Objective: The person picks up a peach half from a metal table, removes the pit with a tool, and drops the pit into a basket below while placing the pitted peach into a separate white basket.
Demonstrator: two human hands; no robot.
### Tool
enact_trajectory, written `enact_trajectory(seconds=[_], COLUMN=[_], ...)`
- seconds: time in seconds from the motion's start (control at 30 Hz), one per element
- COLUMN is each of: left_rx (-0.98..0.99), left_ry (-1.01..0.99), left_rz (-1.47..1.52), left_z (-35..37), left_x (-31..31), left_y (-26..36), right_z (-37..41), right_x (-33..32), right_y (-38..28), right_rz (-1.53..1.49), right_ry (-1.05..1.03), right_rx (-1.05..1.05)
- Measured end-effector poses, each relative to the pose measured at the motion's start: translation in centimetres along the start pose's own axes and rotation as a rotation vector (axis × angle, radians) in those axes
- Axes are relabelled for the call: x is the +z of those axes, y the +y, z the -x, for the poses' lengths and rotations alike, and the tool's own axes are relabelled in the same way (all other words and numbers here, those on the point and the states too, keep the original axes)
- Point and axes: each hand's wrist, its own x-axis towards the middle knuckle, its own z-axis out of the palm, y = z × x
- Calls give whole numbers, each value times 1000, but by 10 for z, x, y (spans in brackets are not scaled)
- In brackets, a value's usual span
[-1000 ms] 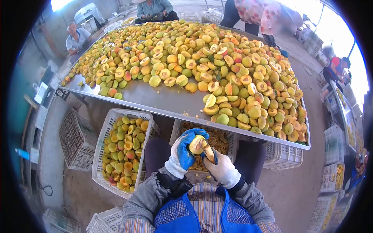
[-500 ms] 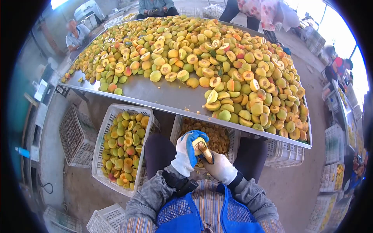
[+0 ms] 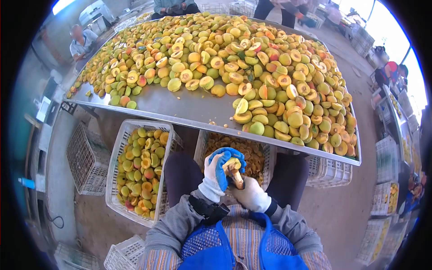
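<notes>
Between my knees, my left hand (image 3: 217,173), in a white glove with blue coating, curls around a yellow peach half (image 3: 232,164). In my right hand (image 3: 253,196), gloved in white, is a short tool with a wooden-looking handle (image 3: 237,181). Its upper end meets the peach half; the tip is hidden by fruit and fingers. Right below the hands stands a white crate (image 3: 200,145) with brownish pits or scraps in it. A metal table (image 3: 168,105) in front of me bears a large heap of halved peaches (image 3: 279,94).
A white crate (image 3: 113,180) of peach halves stands left of my knees. Other crates (image 3: 87,157) lie further left and under the table's right side (image 3: 330,171). Loose bits lie near the table edge. Several people are around the table and at the far right.
Both hands remain together at the peach half, and the tool now points more steeply upward. The view has shifted slightly. A person behind the table has moved.
</notes>
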Motion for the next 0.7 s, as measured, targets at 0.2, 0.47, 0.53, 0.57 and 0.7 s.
enact_trajectory(seconds=[0.2, 0.47, 0.53, 0.57, 0.7], left_rx=[-35, -92, -55, -26, 133], left_ry=[-131, -360, -429, -498, -346], left_rz=[-62, -224, -198, -173, -832], left_z=[-6, -20, -24, -23, -15], left_x=[-7, -9, -13, -14, 8], left_y=[2, 12, 10, 10, 10], right_z=[2, 3, 1, -3, 4], right_x=[-1, -16, -13, -12, -28], right_y=[5, -13, 0, 6, -20], right_rz=[-258, -55, -55, -62, 84], right_ry=[-210, -240, -222, -203, -241], right_rx=[53, 140, 95, 56, 125])
